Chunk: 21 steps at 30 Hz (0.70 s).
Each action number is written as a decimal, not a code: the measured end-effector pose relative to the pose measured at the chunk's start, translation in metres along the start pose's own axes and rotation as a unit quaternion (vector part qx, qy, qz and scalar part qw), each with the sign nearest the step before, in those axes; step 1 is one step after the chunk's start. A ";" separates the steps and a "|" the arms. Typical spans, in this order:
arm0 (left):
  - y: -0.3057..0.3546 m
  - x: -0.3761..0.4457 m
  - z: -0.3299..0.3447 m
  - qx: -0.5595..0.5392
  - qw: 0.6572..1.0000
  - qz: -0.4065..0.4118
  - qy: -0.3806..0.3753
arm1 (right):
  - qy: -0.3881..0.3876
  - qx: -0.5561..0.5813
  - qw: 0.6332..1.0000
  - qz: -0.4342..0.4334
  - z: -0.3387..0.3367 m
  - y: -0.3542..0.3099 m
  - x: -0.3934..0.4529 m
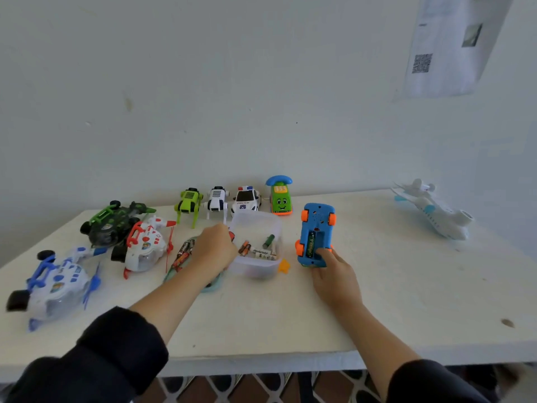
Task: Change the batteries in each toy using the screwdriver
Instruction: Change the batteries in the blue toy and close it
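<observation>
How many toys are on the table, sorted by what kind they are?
Helicopters: 3
Robot dogs: 2
Cars, counting the flipped blue car under the right hand: 3
Airplane: 1
Total: 9 toys

Single head-worn view looks forward and down, close over the table [377,301].

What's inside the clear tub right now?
The tub holds loose batteries: orange-and-black ones, a white labelled one and a green one. The left hand, gripping something red, covers the tub's left edge, so anything there is hidden.
</observation>
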<state>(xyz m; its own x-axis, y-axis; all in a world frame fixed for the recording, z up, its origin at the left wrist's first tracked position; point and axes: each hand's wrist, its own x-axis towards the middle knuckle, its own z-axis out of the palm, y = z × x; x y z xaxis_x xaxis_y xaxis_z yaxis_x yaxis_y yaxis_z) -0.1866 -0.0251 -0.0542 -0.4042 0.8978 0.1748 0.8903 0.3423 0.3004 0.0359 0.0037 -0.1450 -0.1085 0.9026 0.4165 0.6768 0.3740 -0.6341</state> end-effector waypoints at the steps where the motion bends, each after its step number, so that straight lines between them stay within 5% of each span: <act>1: 0.002 0.001 0.005 -0.007 1.000 -0.007 -0.007 | 0.000 0.005 1.000 0.004 -0.001 0.001 0.001; 10: 0.004 0.009 0.003 0.049 0.999 -0.019 -0.012 | -0.021 0.039 0.999 0.008 -0.003 0.003 0.004; 13: 0.023 0.010 -0.011 -0.104 0.989 0.056 0.087 | -0.003 0.026 1.000 0.013 -0.004 0.004 0.006; 15: 0.041 0.006 -0.022 -0.258 0.949 0.112 0.143 | 0.016 0.013 1.000 0.008 -0.004 0.004 0.005; 21: 0.079 -0.014 -0.015 -0.382 0.887 0.222 0.131 | 0.060 -0.007 0.995 -0.078 -0.002 0.005 0.002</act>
<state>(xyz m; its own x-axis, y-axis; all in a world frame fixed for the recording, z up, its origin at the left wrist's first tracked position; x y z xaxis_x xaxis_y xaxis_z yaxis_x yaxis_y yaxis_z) -0.1138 -0.0148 -0.0193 -0.1734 0.7675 0.6171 0.6119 -0.4070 0.6782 0.0407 0.0066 -0.1463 -0.1260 0.8014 0.5847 0.6693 0.5037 -0.5462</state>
